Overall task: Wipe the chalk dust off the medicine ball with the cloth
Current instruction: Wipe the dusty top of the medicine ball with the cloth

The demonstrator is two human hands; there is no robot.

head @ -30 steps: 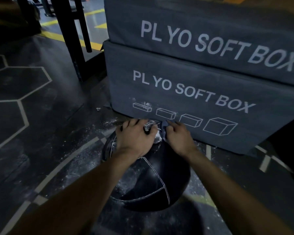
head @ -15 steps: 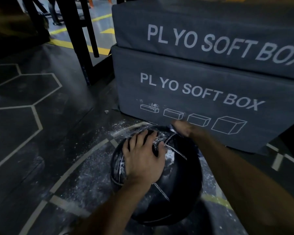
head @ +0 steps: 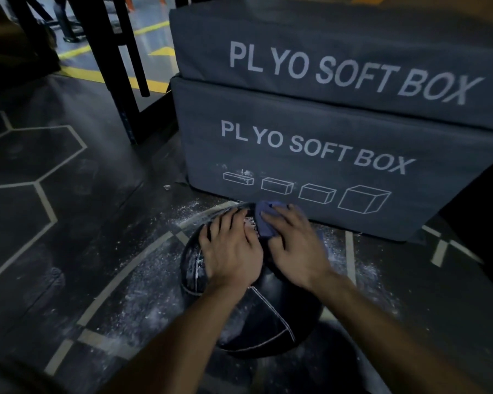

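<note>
A black medicine ball [head: 268, 317] with white stitched seams sits on the dark gym floor, streaked with white chalk near its top and left side. My left hand [head: 231, 248] lies flat on the ball's upper left, fingers spread. My right hand [head: 293, 245] presses a blue cloth [head: 264, 220] against the top of the ball, its fingers laid over the cloth and the thumb curled at its near edge. Most of the cloth is hidden under that hand.
Two stacked grey plyo soft boxes [head: 325, 155] stand right behind the ball. Chalk dust [head: 143, 305] is scattered on the floor around it. Black rack legs [head: 117, 81] rise at the back left, with yellow floor lines beyond.
My right hand has come back from behind the ball to its top with the blue cloth under it. My left hand stays on the ball's upper left.
</note>
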